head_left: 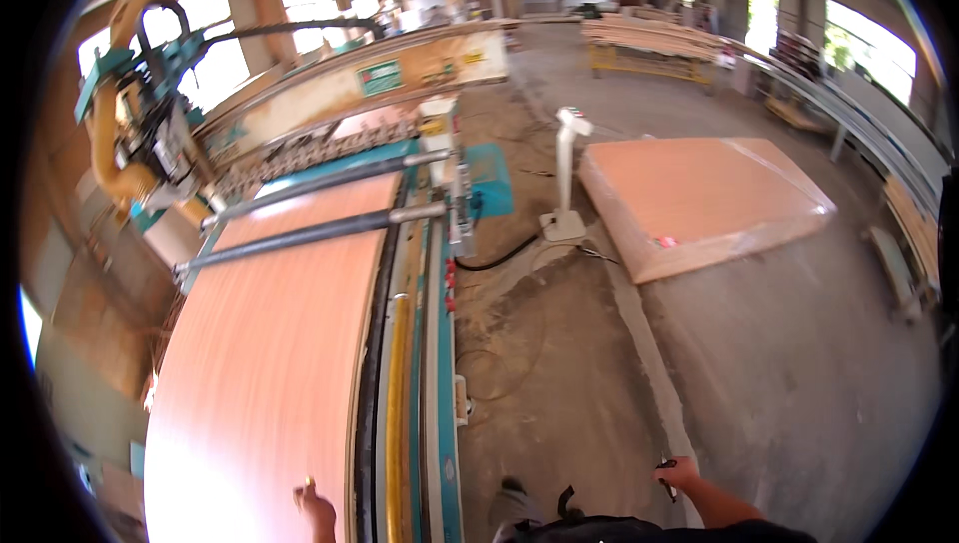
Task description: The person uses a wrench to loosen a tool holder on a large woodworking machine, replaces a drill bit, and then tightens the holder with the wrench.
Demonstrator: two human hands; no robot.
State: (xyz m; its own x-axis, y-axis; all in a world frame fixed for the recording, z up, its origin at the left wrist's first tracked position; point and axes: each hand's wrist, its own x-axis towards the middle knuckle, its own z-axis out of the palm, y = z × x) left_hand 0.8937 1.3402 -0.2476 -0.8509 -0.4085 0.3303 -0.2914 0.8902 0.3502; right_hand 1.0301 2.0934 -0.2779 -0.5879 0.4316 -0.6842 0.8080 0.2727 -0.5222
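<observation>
A long, pinkish wood-grain panel [270, 343] lies on the bed of a large machine to my left. Over its near end is my left hand [317, 511], with the fingers drawn together; whatever is in them, if anything, is too small to make out. I cannot tell whether that hand touches the panel. On the right, away from the machine, my right hand [681, 473] is closed around a small dark tool [666, 479], mostly hidden by the fingers. Two dark rollers [300, 235] cross above the panel's far part.
A teal rail [447, 443] and a yellow bar [398, 393] run along the machine's right side. Ahead stands a white post [564, 173] with cables at its base. A plastic-wrapped stack of panels [709, 193] sits on the floor at right. Yellow hoses [105, 143] hang far left.
</observation>
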